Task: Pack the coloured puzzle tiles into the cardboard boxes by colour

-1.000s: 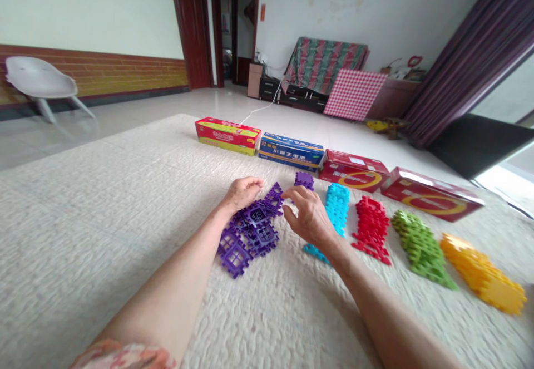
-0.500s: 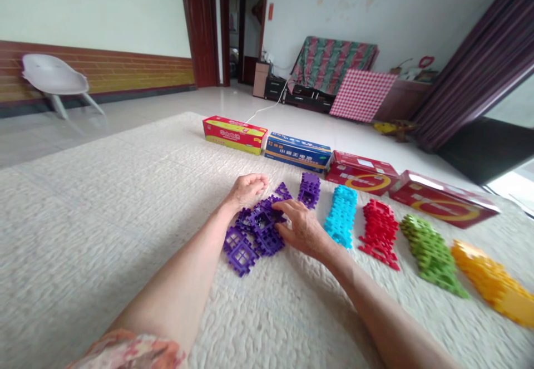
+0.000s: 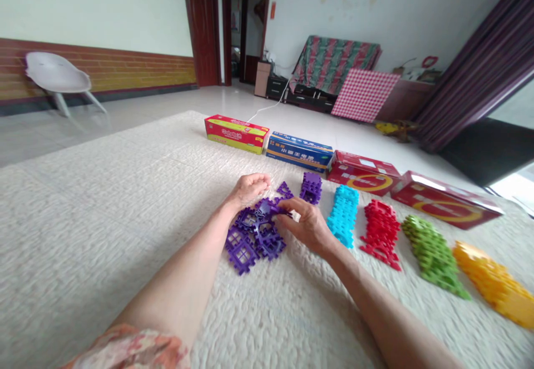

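Over the purple pieces [image 3: 242, 255], right hand [image 3: 306, 221] pinches one piece, thumb and fingers nearly closed; left hand [image 3: 249, 190], loosely curled, lies beside them, apparently holding nothing.

At seven o'clock, the person wears a sleeve [image 3: 137, 349] of loose, gathered-looking fabric, patterned in orange, red and pale cream; both forearms and hands are bare.
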Available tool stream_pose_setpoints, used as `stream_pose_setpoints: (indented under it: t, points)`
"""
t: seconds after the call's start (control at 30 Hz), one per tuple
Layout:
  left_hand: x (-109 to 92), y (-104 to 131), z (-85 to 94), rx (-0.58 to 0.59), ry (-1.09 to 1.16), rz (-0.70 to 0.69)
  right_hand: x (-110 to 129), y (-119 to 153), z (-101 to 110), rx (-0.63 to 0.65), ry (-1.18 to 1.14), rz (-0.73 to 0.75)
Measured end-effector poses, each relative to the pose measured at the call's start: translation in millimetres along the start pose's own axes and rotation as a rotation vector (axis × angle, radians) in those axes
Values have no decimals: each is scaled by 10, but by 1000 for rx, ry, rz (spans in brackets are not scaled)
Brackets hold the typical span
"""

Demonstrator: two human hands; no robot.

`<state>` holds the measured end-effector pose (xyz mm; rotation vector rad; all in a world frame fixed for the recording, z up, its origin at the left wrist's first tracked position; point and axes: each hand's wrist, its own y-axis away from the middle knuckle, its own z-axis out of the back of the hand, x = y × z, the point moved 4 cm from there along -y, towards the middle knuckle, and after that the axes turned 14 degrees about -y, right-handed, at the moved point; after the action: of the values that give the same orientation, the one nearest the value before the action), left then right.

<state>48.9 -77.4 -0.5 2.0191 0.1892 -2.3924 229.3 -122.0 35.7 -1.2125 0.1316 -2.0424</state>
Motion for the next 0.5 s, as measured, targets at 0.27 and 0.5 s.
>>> stream_pose_setpoints:
  t: [0.27,0.5]
  points:
    - [-9,38,-19,99,-18,-54,-192,-4,45,-201,-182,-212]
    - [-13,27,-8,79,-60,-89,-101,-6,0,-60,-190,-249]
